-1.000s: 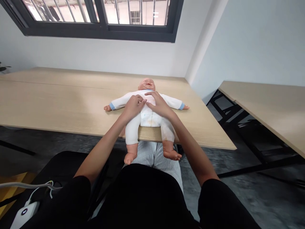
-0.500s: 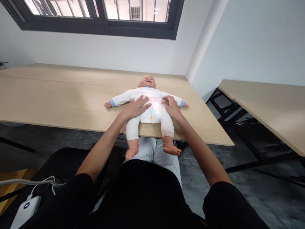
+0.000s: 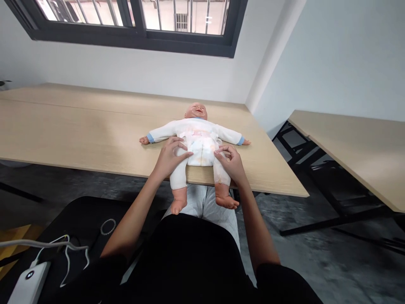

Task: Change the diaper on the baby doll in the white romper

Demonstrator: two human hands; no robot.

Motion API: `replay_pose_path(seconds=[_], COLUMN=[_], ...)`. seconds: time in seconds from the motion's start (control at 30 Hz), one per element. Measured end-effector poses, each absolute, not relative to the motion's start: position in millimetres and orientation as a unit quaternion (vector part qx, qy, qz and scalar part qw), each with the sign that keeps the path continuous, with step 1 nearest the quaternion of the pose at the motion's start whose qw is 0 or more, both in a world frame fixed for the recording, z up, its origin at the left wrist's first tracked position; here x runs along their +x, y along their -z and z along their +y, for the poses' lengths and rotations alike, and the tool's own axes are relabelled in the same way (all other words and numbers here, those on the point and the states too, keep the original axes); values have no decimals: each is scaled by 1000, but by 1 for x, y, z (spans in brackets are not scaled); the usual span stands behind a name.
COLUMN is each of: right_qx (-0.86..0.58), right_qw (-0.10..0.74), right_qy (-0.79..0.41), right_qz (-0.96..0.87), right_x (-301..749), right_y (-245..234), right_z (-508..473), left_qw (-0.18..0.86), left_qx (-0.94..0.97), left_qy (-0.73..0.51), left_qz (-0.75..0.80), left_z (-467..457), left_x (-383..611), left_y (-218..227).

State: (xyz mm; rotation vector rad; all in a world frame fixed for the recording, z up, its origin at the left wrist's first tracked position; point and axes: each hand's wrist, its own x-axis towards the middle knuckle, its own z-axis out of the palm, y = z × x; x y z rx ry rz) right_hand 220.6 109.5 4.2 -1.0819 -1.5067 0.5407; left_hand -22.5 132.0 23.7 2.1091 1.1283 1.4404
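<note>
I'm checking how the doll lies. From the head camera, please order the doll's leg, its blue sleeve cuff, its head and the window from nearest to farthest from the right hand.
From the right hand:
1. Doll's leg: at the hand, by the table's near edge.
2. Blue sleeve cuff: just beyond, on the right side.
3. Doll's head: farther along the table, toward the wall.
4. Window: high in the far wall.

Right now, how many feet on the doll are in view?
2. Both bare feet of the baby doll hang over the near edge of the wooden table: one below the left hand, the other below the right hand. Neither is hidden.
</note>
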Motion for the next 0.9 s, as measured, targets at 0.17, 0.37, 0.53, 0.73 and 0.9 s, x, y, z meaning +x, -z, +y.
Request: replay_pose_path(seconds=[0.17,0.37,0.53,0.73,0.9], right_qx=[-453,-466,-468,-505,-527], right_qw=[515,486,484,407,394], right_qy=[-187,-135,-107,-88,-64], right_qz=[-703,-727,-732,-756,-751], right_x=[225,224,224,222,216], right_y=[-11,-19,-22,-27,-27], right_z=[105,101,97,85,86], left_qw=[272,346,344,210,193], left_qx=[750,716,707,781,782], left_qy=[-466,-497,-514,-427,-419], left_qz=[383,348,343,404,420], left_z=[138,139,137,129,128], left_x=[-24,-27,-33,-34,-29], left_y=[-21,-21,-23,-30,-26])
